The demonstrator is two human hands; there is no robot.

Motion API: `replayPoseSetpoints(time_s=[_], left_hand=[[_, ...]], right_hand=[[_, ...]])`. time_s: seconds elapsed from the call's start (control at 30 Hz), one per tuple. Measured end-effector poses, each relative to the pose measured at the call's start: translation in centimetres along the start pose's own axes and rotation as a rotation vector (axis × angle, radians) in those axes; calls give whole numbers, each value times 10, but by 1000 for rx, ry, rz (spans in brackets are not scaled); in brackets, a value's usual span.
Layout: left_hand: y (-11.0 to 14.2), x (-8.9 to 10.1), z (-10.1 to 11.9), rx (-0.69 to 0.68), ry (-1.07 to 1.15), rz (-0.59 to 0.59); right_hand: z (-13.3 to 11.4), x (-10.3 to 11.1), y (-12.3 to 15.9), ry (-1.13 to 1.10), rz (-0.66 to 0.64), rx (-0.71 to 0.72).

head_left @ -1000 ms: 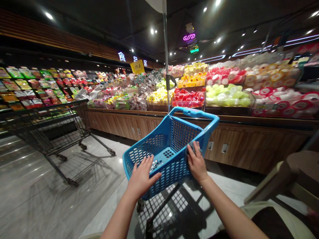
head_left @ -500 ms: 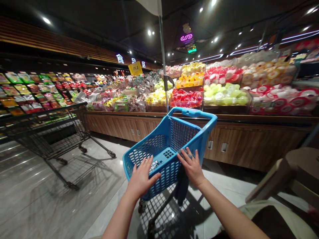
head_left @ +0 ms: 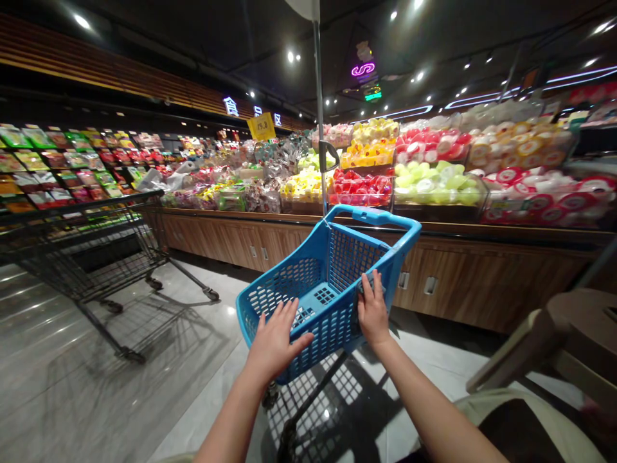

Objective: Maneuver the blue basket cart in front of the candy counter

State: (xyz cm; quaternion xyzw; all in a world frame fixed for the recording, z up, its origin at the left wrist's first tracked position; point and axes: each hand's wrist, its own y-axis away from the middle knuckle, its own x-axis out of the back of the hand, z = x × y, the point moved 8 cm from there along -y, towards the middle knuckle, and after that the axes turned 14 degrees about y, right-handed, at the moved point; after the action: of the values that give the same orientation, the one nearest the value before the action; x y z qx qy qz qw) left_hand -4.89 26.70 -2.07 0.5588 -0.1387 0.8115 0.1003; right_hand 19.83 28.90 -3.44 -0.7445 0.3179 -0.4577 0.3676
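Observation:
A blue plastic shopping cart with perforated sides stands before me, its basket holding nothing that I can see. My left hand is at the near rim, fingers stretched over it and thumb spread. Higher up along the same side, my right hand lies against the cart with its fingers stretched upward. A dark greyish patch shows beside and under those fingers; I cannot make out what it is.
Beyond the cart runs a wooden display counter heaped with packaged sweets and jelly cups. A black wire cart stands at left. At right is a brown stool-like seat. A pole rises behind the blue cart.
My right hand has shifted slightly right and its fingers have drawn closer together. A dark shape that hung below it no longer shows. My left hand has barely moved.

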Motion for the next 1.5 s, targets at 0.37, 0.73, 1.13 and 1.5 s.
replayPoseSetpoints(time_s=[0.37, 0.73, 1.13, 1.5], left_hand=[[2, 2, 1, -1, -17, 0], [9, 4, 0, -34, 14, -18], [18, 8, 4, -47, -22, -16], [30, 12, -2, -48, 36, -16]], right_hand=[[-57, -4, 37, 43, -83, 411], [39, 35, -52, 223, -72, 356], [-41, 13, -1, 134, -198, 614], [18, 51, -59, 215, -118, 499]])
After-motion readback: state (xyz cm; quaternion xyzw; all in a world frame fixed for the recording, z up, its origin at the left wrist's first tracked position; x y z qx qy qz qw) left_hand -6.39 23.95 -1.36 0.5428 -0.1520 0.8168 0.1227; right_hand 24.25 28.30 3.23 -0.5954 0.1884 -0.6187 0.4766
